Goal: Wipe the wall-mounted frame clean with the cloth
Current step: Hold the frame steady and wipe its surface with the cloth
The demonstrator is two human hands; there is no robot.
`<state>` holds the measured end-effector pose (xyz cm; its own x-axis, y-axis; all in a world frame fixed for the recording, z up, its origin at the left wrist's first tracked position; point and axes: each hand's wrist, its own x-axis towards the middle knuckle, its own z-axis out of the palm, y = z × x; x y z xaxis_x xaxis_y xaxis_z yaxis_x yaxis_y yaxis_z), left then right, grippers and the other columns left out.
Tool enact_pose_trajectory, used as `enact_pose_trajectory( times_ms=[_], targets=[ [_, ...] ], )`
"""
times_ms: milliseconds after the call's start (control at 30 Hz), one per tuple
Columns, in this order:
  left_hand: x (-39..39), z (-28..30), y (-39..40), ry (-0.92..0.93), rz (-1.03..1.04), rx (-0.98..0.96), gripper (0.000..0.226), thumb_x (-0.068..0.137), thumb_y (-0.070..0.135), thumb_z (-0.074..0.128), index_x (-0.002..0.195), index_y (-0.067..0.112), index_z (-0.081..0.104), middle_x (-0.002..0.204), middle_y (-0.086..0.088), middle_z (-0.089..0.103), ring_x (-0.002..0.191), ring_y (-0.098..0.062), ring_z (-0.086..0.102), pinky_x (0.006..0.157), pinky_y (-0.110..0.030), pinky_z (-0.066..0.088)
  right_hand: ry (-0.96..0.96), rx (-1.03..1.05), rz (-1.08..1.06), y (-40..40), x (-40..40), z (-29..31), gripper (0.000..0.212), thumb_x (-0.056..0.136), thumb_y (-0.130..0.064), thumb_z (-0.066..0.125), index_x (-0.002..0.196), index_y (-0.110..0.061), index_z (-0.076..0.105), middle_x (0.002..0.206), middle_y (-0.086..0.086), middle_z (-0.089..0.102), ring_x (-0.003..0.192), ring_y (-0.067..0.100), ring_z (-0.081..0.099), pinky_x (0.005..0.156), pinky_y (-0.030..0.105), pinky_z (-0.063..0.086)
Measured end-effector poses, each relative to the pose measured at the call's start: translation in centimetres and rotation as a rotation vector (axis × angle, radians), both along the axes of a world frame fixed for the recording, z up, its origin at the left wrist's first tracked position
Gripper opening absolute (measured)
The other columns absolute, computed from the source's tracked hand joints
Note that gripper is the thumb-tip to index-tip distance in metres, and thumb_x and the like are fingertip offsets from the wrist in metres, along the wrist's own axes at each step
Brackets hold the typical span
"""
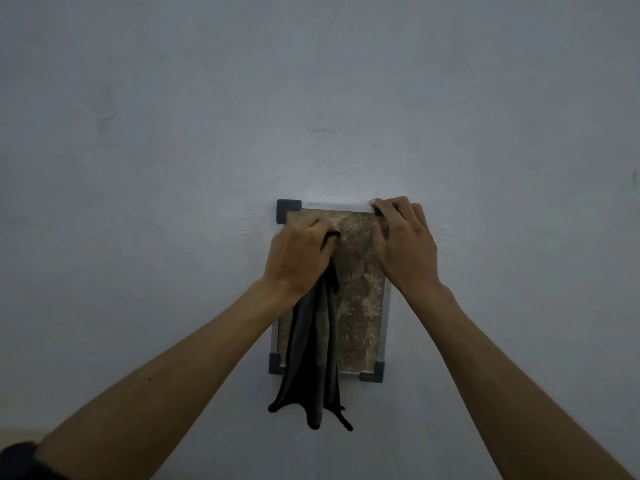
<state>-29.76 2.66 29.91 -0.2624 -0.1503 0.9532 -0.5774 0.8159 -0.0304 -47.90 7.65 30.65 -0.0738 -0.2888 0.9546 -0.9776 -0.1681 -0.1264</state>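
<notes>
A small upright frame (360,299) hangs on the wall, with a pale rim, dark corner caps and a mottled brown panel. My left hand (298,258) grips a dark grey cloth (313,355) against the upper left of the panel; the cloth hangs down past the frame's bottom edge. My right hand (403,244) covers the frame's upper right corner, fingers curled over the top rim. That corner cap is mostly hidden under the fingers.
A plain pale wall (311,98) fills the view all round the frame, with faint scuffs and creases. A strip of lighter surface shows at the lower left edge.
</notes>
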Motion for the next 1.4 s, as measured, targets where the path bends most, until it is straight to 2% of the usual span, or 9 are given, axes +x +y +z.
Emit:
enact_pose_trajectory(
  times_ms=[100, 300, 467, 600, 800, 967, 1100, 1267, 1400],
  targets=[
    [0.6, 0.8, -0.3, 0.121, -0.024, 0.031, 0.012, 0.093, 0.021, 0.068, 0.099, 0.014, 0.075, 0.093, 0.0, 0.068, 0.078, -0.016, 0.063, 0.067, -0.03, 0.055, 0.003, 0.008, 0.002, 0.0, 0.0, 0.0, 0.038, 0.097, -0.015, 0.056, 0.135, -0.016, 0.06, 0.123, -0.003, 0.056, 0.118, 0.018, 0.048, 0.071, 0.039, 0.059],
    [0.7, -3.1, 0.4, -0.245, -0.015, -0.033, 0.009, 0.092, 0.015, 0.069, 0.094, 0.01, 0.076, 0.091, -0.004, 0.069, 0.067, -0.022, 0.066, 0.053, -0.027, 0.051, -0.004, -0.003, 0.009, -0.1, 0.2, -0.2, 0.038, 0.096, -0.013, 0.058, 0.134, -0.016, 0.06, 0.123, -0.002, 0.056, 0.118, 0.019, 0.048, 0.069, 0.038, 0.058],
    [-0.2, -0.8, 0.5, 0.061, -0.03, 0.024, 0.007, 0.091, 0.019, 0.07, 0.092, 0.012, 0.072, 0.092, -0.002, 0.07, 0.076, -0.017, 0.064, 0.064, -0.021, 0.046, -0.004, -0.005, 0.0, -0.1, 0.1, -0.2, 0.038, 0.096, -0.015, 0.057, 0.134, -0.016, 0.06, 0.123, -0.004, 0.055, 0.118, 0.017, 0.048, 0.068, 0.039, 0.059],
    [-1.6, 1.0, 0.4, 0.118, -0.027, 0.011, 0.009, 0.091, 0.017, 0.07, 0.094, 0.01, 0.073, 0.089, -0.002, 0.07, 0.074, -0.016, 0.063, 0.064, -0.025, 0.05, -0.005, -0.004, -0.008, 0.0, 0.1, -0.2, 0.038, 0.096, -0.015, 0.056, 0.135, -0.016, 0.06, 0.123, -0.004, 0.056, 0.118, 0.017, 0.048, 0.07, 0.036, 0.057],
    [-1.5, -2.4, -0.6, -0.231, -0.03, -0.061, 0.034, 0.101, 0.029, 0.045, 0.1, 0.01, 0.073, 0.094, -0.003, 0.066, 0.064, -0.018, 0.062, 0.054, -0.037, 0.055, 0.009, -0.003, -0.009, 0.1, 0.2, -0.3, 0.039, 0.096, -0.015, 0.057, 0.134, -0.016, 0.06, 0.123, -0.003, 0.056, 0.118, 0.017, 0.047, 0.071, 0.032, 0.054],
    [-1.2, -0.5, 0.1, -0.014, -0.006, -0.064, 0.015, 0.095, 0.021, 0.065, 0.091, 0.009, 0.073, 0.087, -0.003, 0.069, 0.067, -0.017, 0.063, 0.057, -0.022, 0.048, 0.005, -0.001, -0.01, 0.1, 0.2, -0.2, 0.039, 0.097, -0.016, 0.057, 0.135, -0.015, 0.059, 0.124, -0.002, 0.056, 0.12, 0.018, 0.047, 0.071, 0.033, 0.055],
    [-1.6, 0.4, 0.4, 0.142, -0.004, 0.028, 0.01, 0.093, 0.021, 0.069, 0.096, 0.013, 0.074, 0.091, 0.0, 0.069, 0.075, -0.013, 0.062, 0.06, -0.024, 0.05, -0.001, -0.005, -0.008, -0.1, 0.2, -0.3, 0.039, 0.096, -0.015, 0.057, 0.135, -0.016, 0.06, 0.124, -0.002, 0.056, 0.12, 0.018, 0.047, 0.071, 0.034, 0.055],
    [-1.3, -1.3, 0.3, -0.197, 0.029, -0.026, 0.015, 0.097, 0.015, 0.06, 0.088, 0.009, 0.071, 0.088, -0.002, 0.064, 0.064, -0.019, 0.059, 0.054, -0.036, 0.053, 0.004, -0.004, 0.003, 0.0, 0.2, -0.4, 0.04, 0.095, -0.014, 0.058, 0.135, -0.015, 0.059, 0.124, -0.002, 0.056, 0.119, 0.018, 0.047, 0.072, 0.034, 0.055],
    [0.3, -1.2, 0.4, -0.141, 0.083, -0.035, 0.015, 0.097, 0.023, 0.061, 0.089, 0.013, 0.068, 0.09, 0.002, 0.065, 0.066, -0.018, 0.061, 0.049, -0.029, 0.046, 0.006, 0.001, 0.001, 0.1, 0.2, -0.3, 0.041, 0.095, -0.013, 0.058, 0.136, -0.015, 0.059, 0.125, -0.002, 0.055, 0.12, 0.018, 0.046, 0.071, 0.034, 0.055]
  ],
)
